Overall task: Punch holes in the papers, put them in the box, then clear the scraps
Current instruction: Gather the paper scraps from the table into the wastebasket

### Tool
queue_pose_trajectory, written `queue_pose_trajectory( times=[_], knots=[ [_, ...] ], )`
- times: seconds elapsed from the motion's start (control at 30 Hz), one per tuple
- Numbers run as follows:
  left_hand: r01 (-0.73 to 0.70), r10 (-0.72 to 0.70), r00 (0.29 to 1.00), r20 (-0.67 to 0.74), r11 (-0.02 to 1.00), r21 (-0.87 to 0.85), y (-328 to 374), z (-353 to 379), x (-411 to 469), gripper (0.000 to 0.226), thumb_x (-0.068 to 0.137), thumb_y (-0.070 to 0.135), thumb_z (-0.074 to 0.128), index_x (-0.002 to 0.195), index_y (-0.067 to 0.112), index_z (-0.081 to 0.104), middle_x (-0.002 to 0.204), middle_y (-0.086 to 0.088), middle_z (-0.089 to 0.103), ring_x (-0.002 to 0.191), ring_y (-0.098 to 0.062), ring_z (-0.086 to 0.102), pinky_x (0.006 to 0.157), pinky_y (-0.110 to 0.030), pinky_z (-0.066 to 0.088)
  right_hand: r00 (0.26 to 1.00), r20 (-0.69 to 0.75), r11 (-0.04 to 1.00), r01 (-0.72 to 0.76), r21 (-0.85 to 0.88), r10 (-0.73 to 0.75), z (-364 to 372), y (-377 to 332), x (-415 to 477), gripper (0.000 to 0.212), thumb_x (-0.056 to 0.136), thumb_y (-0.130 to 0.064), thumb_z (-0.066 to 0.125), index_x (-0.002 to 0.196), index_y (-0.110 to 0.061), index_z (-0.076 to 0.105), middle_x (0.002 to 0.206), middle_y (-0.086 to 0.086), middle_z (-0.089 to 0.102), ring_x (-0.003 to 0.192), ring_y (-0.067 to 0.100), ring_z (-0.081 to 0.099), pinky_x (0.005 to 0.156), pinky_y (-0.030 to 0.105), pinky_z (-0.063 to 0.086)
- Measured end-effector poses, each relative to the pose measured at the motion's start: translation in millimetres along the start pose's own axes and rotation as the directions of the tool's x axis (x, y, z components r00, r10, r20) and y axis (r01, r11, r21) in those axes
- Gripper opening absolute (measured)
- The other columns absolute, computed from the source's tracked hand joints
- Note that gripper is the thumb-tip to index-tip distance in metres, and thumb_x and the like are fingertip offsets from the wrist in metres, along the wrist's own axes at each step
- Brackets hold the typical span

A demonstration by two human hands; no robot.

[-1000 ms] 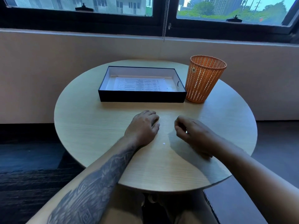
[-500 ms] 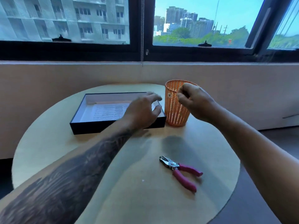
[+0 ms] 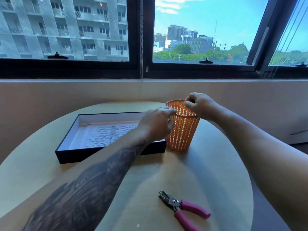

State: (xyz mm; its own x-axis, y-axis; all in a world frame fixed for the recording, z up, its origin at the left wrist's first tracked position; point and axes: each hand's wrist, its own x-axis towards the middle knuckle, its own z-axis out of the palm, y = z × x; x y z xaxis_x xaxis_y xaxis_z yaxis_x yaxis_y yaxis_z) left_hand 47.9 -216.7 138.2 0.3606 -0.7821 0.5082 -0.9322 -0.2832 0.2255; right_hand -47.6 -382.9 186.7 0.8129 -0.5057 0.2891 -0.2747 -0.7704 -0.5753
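From my remote seat, a good deal is hidden. The left forearm crosses the black box (image 3: 71, 155) and covers its right end and part of the printed papers (image 3: 103, 135) lying flat inside. The left hand (image 3: 156, 124) shows me only its back, with the forefinger reaching toward the orange basket (image 3: 181, 135) and the other fingers loosely bent under. Its palm is out of sight, so I cannot tell whether it holds anything. The right hand (image 3: 200, 105) hovers over the basket's far rim, closed, thumb pressed against the curled forefinger. Anything pinched there is too small for me to make out.

The box lies with its long axis left to right across the desk (image 3: 216, 172), its near right corner just beside the basket. The basket stands upright, wider at the mouth than at the foot. The hole punch (image 3: 183, 207) lies on the near part of the desk, well apart from both hands. Its metal head points away and to the left, and its pink handles trail toward me and to the right. The lower handle is cut off by the bottom of the view. A tiny white scrap (image 3: 137, 225) sits left of it.

A broad stretch of desk surface lies between the box's front wall and the punch. The round edge curves close behind the basket and falls away on the right.
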Motion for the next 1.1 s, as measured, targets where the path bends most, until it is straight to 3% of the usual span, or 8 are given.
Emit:
queue_pose_trajectory(
  times=[0.37, 0.6, 0.73, 0.87, 1.03, 1.1],
  knots=[
    [0.001, -0.002, 1.0, -0.025, 0.999, -0.043, 0.9, 6.0, -4.1, 0.046, 0.09, 0.022, 0.051, 0.136, 0.018, 0.058, 0.142, 0.001, 0.058, 0.13, -0.017, 0.052, 0.106, -0.036, 0.043, 0.997, 0.044, 0.994, -0.07, 0.088, 0.066, 0.1, 14.1, 2.8, 0.012, 0.1, -0.018, 0.06, 0.106, -0.014, 0.069, 0.1, 0.006, 0.069, 0.093, 0.021, 0.069, 0.083, 0.036, 0.06],
    [0.019, -0.019, 1.0, -0.001, 0.998, -0.057, 2.3, 5.6, -4.8, 0.049, 0.093, 0.022, 0.053, 0.142, 0.018, 0.052, 0.148, 0.001, 0.051, 0.138, -0.016, 0.043, 0.111, -0.036, 0.039, 0.996, 0.082, 0.989, -0.032, 0.143, 0.021, -3.0, 14.1, -0.3, 0.02, 0.096, -0.005, 0.063, 0.113, -0.014, 0.068, 0.105, 0.002, 0.068, 0.099, 0.017, 0.066, 0.074, 0.023, 0.055],
    [0.041, -0.037, 0.998, 0.05, 0.996, -0.082, 0.7, 0.4, -17.5, 0.06, 0.091, 0.024, 0.057, 0.149, 0.021, 0.041, 0.158, -0.001, 0.037, 0.145, -0.019, 0.03, 0.114, -0.04, 0.033, 0.995, 0.0, 0.991, 0.099, 0.091, -0.099, -3.4, 3.9, -10.8, 0.018, 0.096, -0.013, 0.065, 0.113, -0.016, 0.068, 0.101, -0.004, 0.068, 0.093, 0.01, 0.066, 0.073, 0.018, 0.053],
    [0.099, -0.099, 0.995, 0.006, 0.981, -0.164, -9.8, -8.1, -49.6, 0.046, 0.09, 0.021, 0.06, 0.135, 0.016, 0.057, 0.144, -0.002, 0.053, 0.132, -0.024, 0.046, 0.11, -0.042, 0.038, 0.962, -0.06, 0.963, 0.268, 0.002, -0.267, 8.3, -19.6, -40.1, 0.018, 0.095, -0.014, 0.066, 0.112, -0.018, 0.069, 0.098, -0.01, 0.066, 0.088, 0.0, 0.062, 0.075, 0.009, 0.046],
    [0.202, -0.19, 0.979, 0.079, 0.963, -0.181, -23.8, -7.5, -112.4, 0.029, 0.091, 0.023, 0.061, 0.119, 0.02, 0.067, 0.126, 0.003, 0.064, 0.118, -0.019, 0.056, 0.1, -0.038, 0.045, 0.936, 0.083, 0.938, 0.337, 0.079, -0.343, 49.7, -36.4, -106.0, 0.014, 0.091, -0.012, 0.068, 0.102, -0.02, 0.071, 0.093, -0.009, 0.07, 0.087, 0.004, 0.065, 0.08, 0.016, 0.05],
    [0.256, -0.234, 0.963, 0.133, 0.951, -0.176, -30.5, -2.1, -141.8, 0.029, 0.089, 0.025, 0.06, 0.117, 0.021, 0.067, 0.123, 0.005, 0.065, 0.115, -0.018, 0.058, 0.098, -0.038, 0.046, 0.919, 0.172, 0.934, 0.338, 0.113, -0.354, 72.1, -37.4, -139.7, 0.015, 0.092, -0.013, 0.068, 0.102, -0.024, 0.071, 0.092, -0.009, 0.068, 0.085, 0.003, 0.064, 0.075, 0.011, 0.047]
  ],
)
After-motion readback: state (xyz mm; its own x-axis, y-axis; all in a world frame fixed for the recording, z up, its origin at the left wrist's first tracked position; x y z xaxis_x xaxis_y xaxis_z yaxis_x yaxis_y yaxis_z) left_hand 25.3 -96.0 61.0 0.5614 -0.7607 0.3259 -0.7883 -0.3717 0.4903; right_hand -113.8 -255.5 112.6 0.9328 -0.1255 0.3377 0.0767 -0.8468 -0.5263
